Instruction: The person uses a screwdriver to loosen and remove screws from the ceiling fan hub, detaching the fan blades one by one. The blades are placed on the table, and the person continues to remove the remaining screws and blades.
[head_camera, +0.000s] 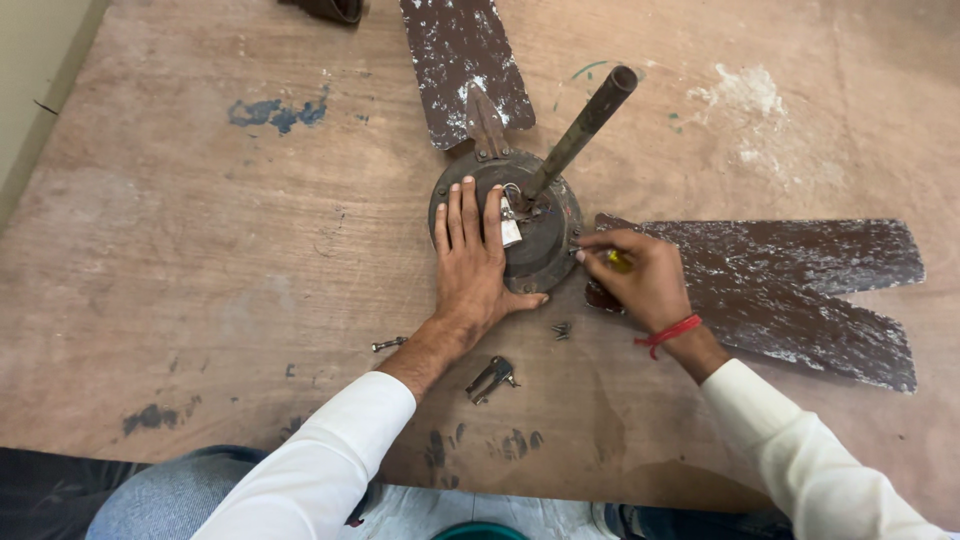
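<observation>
- A loose bolt (388, 344) lies on the plywood table (200, 260) at about nine o'clock from the left wrist, well apart from the fan; blue paint smears mark the board further up.
- The left hand (470, 262) lies flat and fully open, fingers together and pointing to twelve o'clock, palm pressed on the ceiling fan motor housing (540, 255); it grips nothing, only bears down on it.
- A small metal bracket (491, 379) rests at six o'clock from that hand, just beside the forearm; a few small screws (561, 329) lie near the housing's lower edge.
- The housing sits near the middle of the table; its rusty downrod (585, 125) leans up toward one o'clock; one paint-flecked brown blade (462, 60) runs to twelve o'clock.
- The right hand (640, 275) is at three o'clock of the housing, fingers curled closed round a yellow-handled tool (618, 261), its tip at the housing's rim; most of the tool is hidden in the fist; a red thread circles the wrist.
- Two further blades (790, 285) spread toward three and four o'clock beneath that hand.
</observation>
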